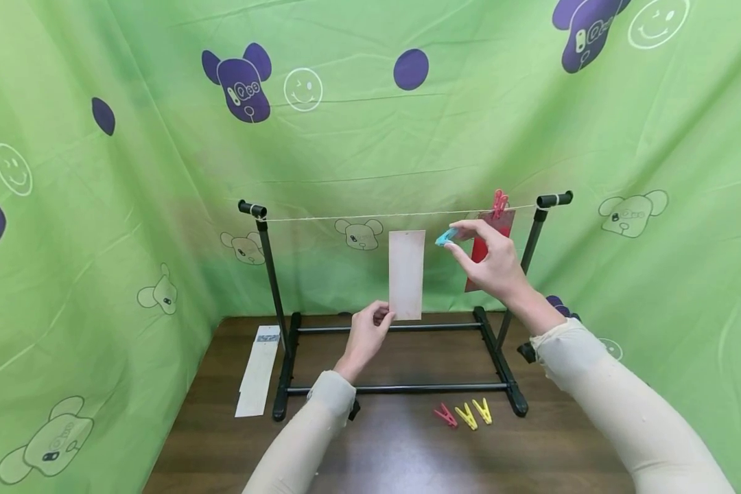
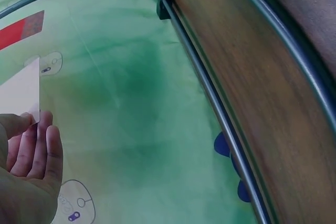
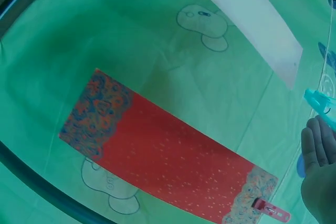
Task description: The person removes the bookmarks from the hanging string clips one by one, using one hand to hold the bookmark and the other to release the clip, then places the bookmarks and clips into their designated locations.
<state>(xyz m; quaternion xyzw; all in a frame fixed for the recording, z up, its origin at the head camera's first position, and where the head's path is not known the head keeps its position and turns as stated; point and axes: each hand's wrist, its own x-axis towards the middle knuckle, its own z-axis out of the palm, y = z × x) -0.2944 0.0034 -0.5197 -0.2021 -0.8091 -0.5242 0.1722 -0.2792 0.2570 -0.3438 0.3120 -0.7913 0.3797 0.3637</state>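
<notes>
White card (image 1: 406, 274) in left fingers (image 2: 54, 148); right fingers (image 3: 311, 149) higher, pinching blue clip (image 1: 446, 237).

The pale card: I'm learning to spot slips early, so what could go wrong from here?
The pale card may tilt or slip, since the left grip pinches it only near a lower corner. The blue clothespin could drop, as only a pinch by the right grip supports it.

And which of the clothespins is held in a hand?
The blue clothespin, pinched by the right hand; one pink clothespin grips the hanging red card, three others lie on the table.
</notes>
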